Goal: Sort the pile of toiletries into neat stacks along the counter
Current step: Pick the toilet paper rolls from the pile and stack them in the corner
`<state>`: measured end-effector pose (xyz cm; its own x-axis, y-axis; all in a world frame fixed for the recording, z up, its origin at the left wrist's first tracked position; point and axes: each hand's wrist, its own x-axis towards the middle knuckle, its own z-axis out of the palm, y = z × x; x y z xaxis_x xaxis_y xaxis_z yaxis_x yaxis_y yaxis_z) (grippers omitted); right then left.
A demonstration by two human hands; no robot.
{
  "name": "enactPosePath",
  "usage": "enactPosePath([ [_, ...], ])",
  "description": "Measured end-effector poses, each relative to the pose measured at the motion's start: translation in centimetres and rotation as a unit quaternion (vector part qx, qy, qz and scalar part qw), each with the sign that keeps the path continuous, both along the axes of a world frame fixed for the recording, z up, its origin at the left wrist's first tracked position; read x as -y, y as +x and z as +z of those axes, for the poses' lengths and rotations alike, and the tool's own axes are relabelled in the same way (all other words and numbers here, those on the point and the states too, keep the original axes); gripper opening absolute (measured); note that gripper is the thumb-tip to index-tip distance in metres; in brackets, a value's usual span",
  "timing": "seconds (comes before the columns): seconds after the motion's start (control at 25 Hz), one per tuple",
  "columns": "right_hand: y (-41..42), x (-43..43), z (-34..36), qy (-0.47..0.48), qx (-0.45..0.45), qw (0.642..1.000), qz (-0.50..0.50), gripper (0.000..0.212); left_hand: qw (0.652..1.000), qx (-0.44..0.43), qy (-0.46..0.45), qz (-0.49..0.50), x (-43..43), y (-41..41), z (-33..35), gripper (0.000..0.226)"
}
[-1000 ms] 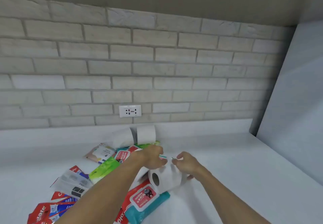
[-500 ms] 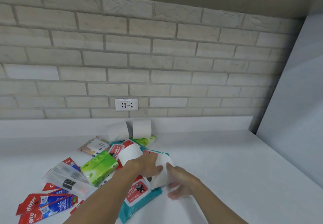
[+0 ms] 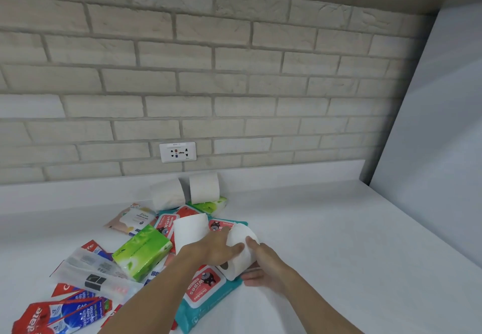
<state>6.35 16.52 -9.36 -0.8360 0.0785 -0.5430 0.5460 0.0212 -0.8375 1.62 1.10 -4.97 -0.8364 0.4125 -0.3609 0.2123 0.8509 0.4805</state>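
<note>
- Far left on the counter (image 3: pixel 339 242), red toothpaste boxes (image 3: pixel 60 315) lie fanned out, a clear packet (image 3: pixel 96 271) across them.
- Next along, a green tissue pack (image 3: pixel 142 251) sits tilted on the pile, a pale wipes pouch (image 3: pixel 133 219) behind it.
- At the back wall, two toilet rolls (image 3: pixel 203 187) stand side by side.
- Centre, the left hand (image 3: pixel 214 250) clamps over a toilet roll (image 3: pixel 238 252), above a teal wipes pack (image 3: pixel 206 289).
- The right hand (image 3: pixel 263 266) cups the same roll from its right, fingers curled beneath.
</note>
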Motion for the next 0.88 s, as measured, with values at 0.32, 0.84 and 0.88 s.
enactPosePath([
  [0.32,1.2,0.1,0.7,0.014,-0.083,0.995,-0.047,0.043,0.995,-0.033,0.09,-0.008,0.6,-0.8,-0.2,0.074],
  [0.84,2.4,-2.8,4.2,-0.006,-0.278,0.952,-0.125,0.039,0.908,0.089,0.393,0.115,-3.6,-1.0,3.9,0.041],
  [0.88,2.5,-3.4,4.4,0.0,-0.294,0.947,-0.128,0.04,0.894,0.115,0.413,0.133,-4.3,-1.1,4.1,0.038],
])
